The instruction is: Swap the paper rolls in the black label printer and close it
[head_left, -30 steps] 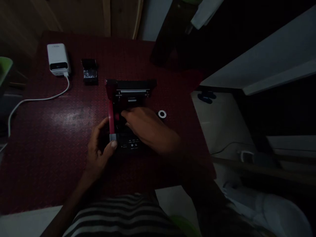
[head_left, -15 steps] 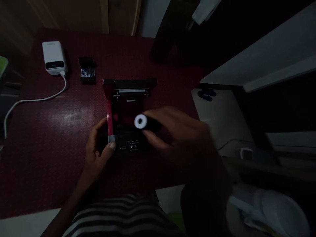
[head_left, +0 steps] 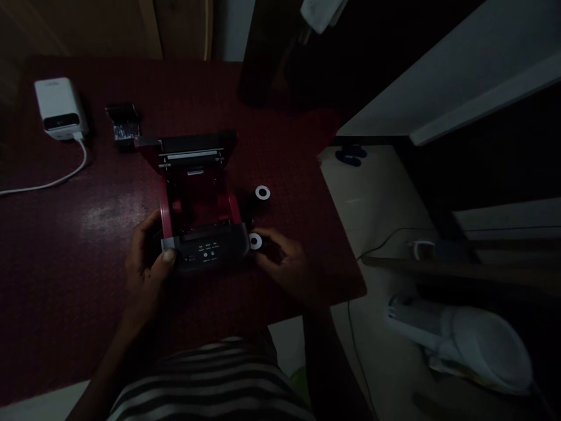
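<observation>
A small red and black printer (head_left: 210,254), probably for labels, sits on the table with its lid (head_left: 188,143) raised and the red inside bare. My left hand (head_left: 149,254) grips its front left corner, thumb on the grey edge. Just off the printer's front right corner, my right hand (head_left: 284,257) is closed around a dark roll (head_left: 255,241) with a white ring-shaped end. Its far side is hidden by the fingers. A second such roll (head_left: 262,193) stands on the table to the right of the printer.
A white power bank (head_left: 59,105) with a white cable lies at the far left of the dark red table (head_left: 87,263). Beside it is a small black folding case (head_left: 124,123). The table's right edge borders a pale floor with dark slippers (head_left: 350,155).
My right hand has moved down and right with the roll, from above the printer to beside its front right corner. The view has shifted; my left hand keeps its grip.
</observation>
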The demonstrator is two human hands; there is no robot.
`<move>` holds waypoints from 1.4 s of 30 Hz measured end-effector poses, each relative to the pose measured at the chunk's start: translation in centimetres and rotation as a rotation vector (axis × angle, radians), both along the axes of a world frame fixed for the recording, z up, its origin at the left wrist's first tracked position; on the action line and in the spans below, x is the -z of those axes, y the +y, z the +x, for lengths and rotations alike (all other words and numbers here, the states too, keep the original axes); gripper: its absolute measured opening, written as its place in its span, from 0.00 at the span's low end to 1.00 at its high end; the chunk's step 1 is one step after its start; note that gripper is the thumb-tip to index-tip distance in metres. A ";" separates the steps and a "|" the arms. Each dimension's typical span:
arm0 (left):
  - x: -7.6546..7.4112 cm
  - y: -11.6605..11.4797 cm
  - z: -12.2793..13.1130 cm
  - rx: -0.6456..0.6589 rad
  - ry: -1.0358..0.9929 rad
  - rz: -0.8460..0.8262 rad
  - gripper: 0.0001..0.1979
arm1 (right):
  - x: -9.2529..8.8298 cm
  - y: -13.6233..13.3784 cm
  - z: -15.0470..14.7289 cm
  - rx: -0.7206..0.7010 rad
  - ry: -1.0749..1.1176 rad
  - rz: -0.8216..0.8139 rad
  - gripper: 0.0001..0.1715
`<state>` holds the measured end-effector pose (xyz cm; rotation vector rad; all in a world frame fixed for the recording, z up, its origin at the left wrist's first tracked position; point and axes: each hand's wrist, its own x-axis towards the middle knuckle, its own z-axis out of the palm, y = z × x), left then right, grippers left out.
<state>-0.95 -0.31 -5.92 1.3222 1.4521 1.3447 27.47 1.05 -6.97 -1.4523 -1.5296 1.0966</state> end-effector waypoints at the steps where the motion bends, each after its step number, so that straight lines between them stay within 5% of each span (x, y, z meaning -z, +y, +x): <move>1: 0.0 0.0 0.0 -0.002 -0.010 -0.011 0.32 | 0.2 0.0 0.1 -0.001 0.001 -0.005 0.21; 7: 0.0 -0.2 0.0 -0.008 -0.029 -0.062 0.32 | -2.0 -0.9 3.1 -0.025 0.072 -0.187 0.35; 11: 0.1 -0.3 0.0 -0.018 -0.026 -0.097 0.35 | -3.3 0.8 4.4 0.118 0.094 -0.166 0.19; 14: 0.1 -0.3 0.1 -0.023 -0.046 -0.104 0.36 | -2.3 3.9 3.9 0.204 0.016 -0.029 0.20; 17: -0.1 -0.2 0.1 -0.013 -0.042 -0.106 0.35 | -0.1 7.0 2.5 0.137 -0.010 0.085 0.28; 23: -0.5 -0.1 0.1 -0.008 -0.030 -0.083 0.32 | 1.6 8.9 1.9 0.107 -0.028 0.120 0.17; 26: -0.5 -0.1 0.1 -0.003 -0.048 -0.086 0.32 | -0.7 8.1 3.1 0.149 0.002 0.140 0.18; 29: -0.5 0.0 0.0 0.013 -0.044 -0.074 0.31 | -5.2 6.7 3.8 0.112 0.024 0.208 0.20; 34: -0.6 0.1 -0.1 0.039 0.004 -0.049 0.32 | -11.9 6.2 1.8 -0.247 -0.161 0.372 0.19; 38: -0.4 -0.1 -0.2 0.055 -0.003 -0.051 0.33 | -11.9 7.8 -2.4 -0.497 -0.370 0.551 0.21; 42: -0.2 -0.3 -0.2 0.040 -0.016 -0.073 0.34 | -10.2 8.5 -6.6 -0.552 -0.660 0.549 0.18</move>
